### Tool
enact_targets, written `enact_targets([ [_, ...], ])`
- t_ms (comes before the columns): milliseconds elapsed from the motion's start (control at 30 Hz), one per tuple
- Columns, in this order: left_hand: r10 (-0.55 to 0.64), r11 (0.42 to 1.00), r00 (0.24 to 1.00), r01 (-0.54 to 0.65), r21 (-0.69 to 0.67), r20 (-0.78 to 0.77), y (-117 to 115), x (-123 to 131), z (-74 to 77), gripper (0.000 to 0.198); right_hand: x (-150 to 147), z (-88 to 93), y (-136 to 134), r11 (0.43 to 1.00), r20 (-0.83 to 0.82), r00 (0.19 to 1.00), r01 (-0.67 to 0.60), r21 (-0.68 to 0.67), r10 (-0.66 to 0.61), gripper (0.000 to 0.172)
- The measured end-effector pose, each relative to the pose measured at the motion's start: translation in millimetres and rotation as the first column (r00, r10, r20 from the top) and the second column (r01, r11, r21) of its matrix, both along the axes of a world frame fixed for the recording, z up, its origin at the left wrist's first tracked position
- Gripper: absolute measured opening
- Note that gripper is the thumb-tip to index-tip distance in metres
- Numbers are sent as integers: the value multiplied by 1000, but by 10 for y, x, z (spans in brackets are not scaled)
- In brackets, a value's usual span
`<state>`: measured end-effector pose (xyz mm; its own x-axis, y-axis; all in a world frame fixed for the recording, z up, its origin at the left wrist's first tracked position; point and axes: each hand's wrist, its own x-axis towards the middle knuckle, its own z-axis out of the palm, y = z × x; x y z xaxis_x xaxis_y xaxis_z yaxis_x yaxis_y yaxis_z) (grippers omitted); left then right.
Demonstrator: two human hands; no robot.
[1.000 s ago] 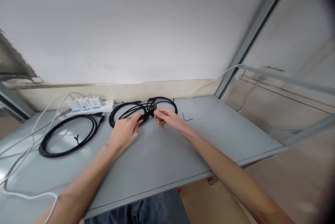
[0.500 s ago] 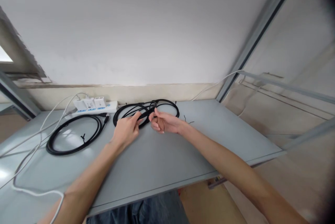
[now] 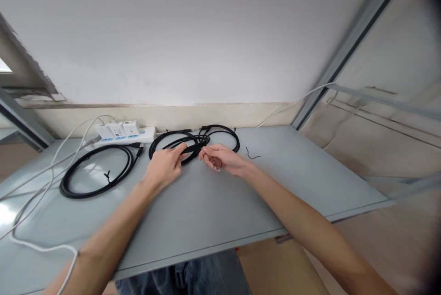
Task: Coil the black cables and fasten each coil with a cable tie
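My left hand [image 3: 164, 166] is closed around one side of a bunched black cable [image 3: 195, 146], held just above the desk. Thumb and fingers of my right hand [image 3: 222, 159] are pinched together at the bunch's right side, where the strands meet the fingertips. Behind the bunch, two more black cable coils lie on the desk near the wall: a left one [image 3: 154, 143] and a right one [image 3: 237, 141]. A thin black twist tie [image 3: 253, 155] rests to the right of my right hand.
Another coiled black cable [image 3: 65, 185] with a twist tie lies on the left of the grey desk [image 3: 206, 212]. A white power strip [image 3: 148, 135] with several chargers [image 3: 131, 128] stands against the wall. A white cord [image 3: 44, 249] crosses my left forearm. Metal posts [image 3: 312, 106] frame the desk.
The view has shifted slightly. The bunched cable's loop has come down and lies flatter, pointing right. My right hand has turned a little, its fingers still pinched; the left keeps its hold.
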<state>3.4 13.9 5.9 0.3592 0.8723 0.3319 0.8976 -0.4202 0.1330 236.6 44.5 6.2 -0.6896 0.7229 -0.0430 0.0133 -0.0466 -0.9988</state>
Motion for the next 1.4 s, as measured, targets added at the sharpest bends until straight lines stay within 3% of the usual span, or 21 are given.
enact_targets([
  [67,12,1000,1000,-12,5,-24,-10,19,17,21,6,33,-21,977,184,980,36,209,-76,39],
  [133,18,1000,999,-18,-2,-50,-28,54,26,22,-3,55,-65,865,387,884,37,501,-262,36],
  [233,23,999,997,-25,-23,-79,-67,122,28,24,-55,57,-171,572,531,554,-117,812,-641,24],
  [267,29,999,996,-31,-28,-84,-82,145,28,25,-80,51,-210,512,535,447,-184,839,-717,23],
  [333,44,999,995,-46,-19,-93,-116,188,29,27,-132,40,-279,477,549,320,-278,834,-772,26],
  [400,55,998,992,-54,12,-110,-147,224,35,32,-174,28,-323,478,558,282,-305,824,-781,28],
  [500,80,995,989,-71,72,-128,-171,254,36,43,-206,1,-338,479,553,334,-281,832,-763,28],
  [567,81,994,990,-72,84,-114,-168,257,24,44,-213,-29,-326,490,521,456,-194,850,-722,24],
  [633,58,996,994,-52,68,-90,-153,249,1,41,-220,-68,-304,572,443,651,-16,820,-617,26],
  [667,41,998,996,-37,54,-79,-146,243,-12,40,-225,-88,-292,659,379,757,90,746,-532,31],
  [733,14,999,999,-13,35,-48,-133,231,-36,38,-237,-123,-268,865,185,924,225,449,-336,38],
  [767,6,999,1000,-6,33,-26,-129,227,-46,38,-242,-135,-255,937,67,964,232,260,-257,40],
  [800,0,999,1000,0,35,-4,-126,223,-53,38,-243,-143,-243,975,-42,978,207,78,-204,43],
  [867,-12,999,999,10,41,37,-124,220,-60,38,-233,-148,-216,973,-198,969,108,-202,-149,43],
  [967,-45,999,996,43,29,75,-126,223,-54,36,-190,-144,-177,908,-319,941,-30,-417,-115,33],
  [1133,-74,997,992,72,21,105,-118,215,-52,35,-150,-164,-141,907,-399,911,-77,-415,-105,17],
  [1267,-50,999,994,49,15,96,-100,199,-68,35,-153,-200,-113,941,-311,943,6,-338,-117,20],
  [1333,-34,999,996,35,-2,81,-94,198,-71,35,-143,-196,-101,968,-197,969,101,-230,-149,26],
  [1400,-16,1000,998,17,-15,66,-92,203,-68,36,-126,-168,-106,983,-51,982,183,-12,-184,32],
])
